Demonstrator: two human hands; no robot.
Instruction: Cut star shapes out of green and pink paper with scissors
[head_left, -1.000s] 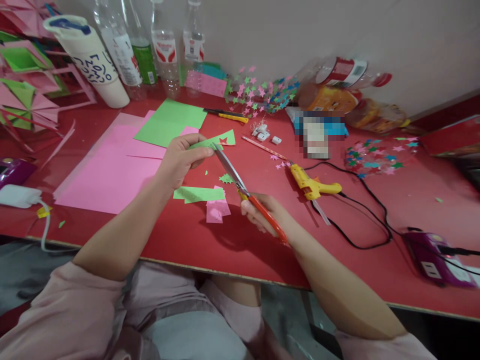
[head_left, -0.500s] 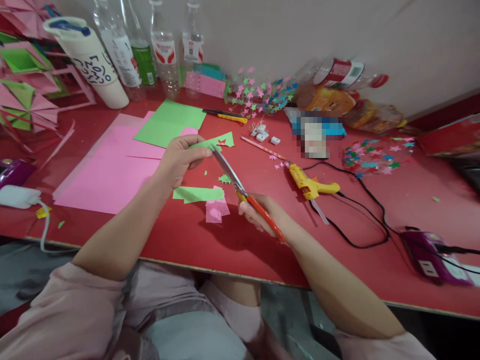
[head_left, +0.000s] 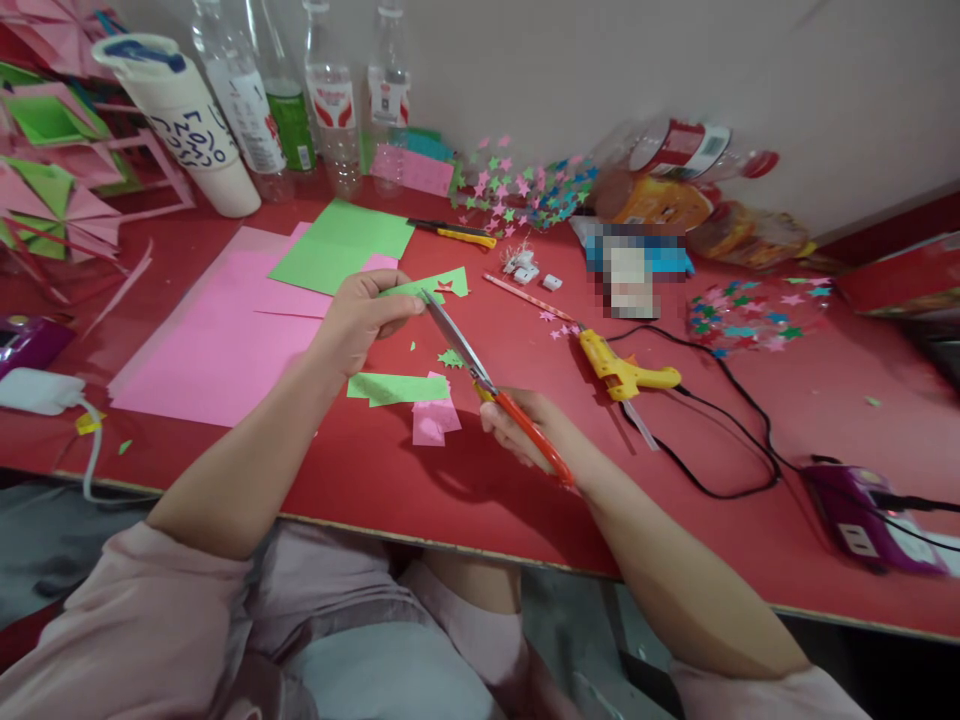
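Observation:
My left hand (head_left: 373, 312) pinches a strip of green paper (head_left: 453, 279) that has a star-shaped hole near its far end. A pair of scissors (head_left: 517, 415) with red-orange handles is held in my right hand (head_left: 525, 425), its blade tips touching the strip beside my left thumb. Beneath the hands, small green paper cutouts (head_left: 451, 358) lie on the table. Nearer to me are green strips (head_left: 397, 388) and pink paper pieces (head_left: 435, 420). To the left, a green sheet (head_left: 341, 245) overlaps large pink sheets (head_left: 210, 330).
A yellow glue gun (head_left: 622, 370) with a black cord lies right of my hands. Behind are a pencil (head_left: 529, 297), a utility knife (head_left: 454, 233), and piles of paper stars (head_left: 517, 185). Bottles (head_left: 334, 110) and a white tumbler (head_left: 187, 130) stand along the wall. A purple power strip (head_left: 855, 515) sits right.
The view has shifted very slightly. Both hands, the scissors and the green strip keep nearly the same position.

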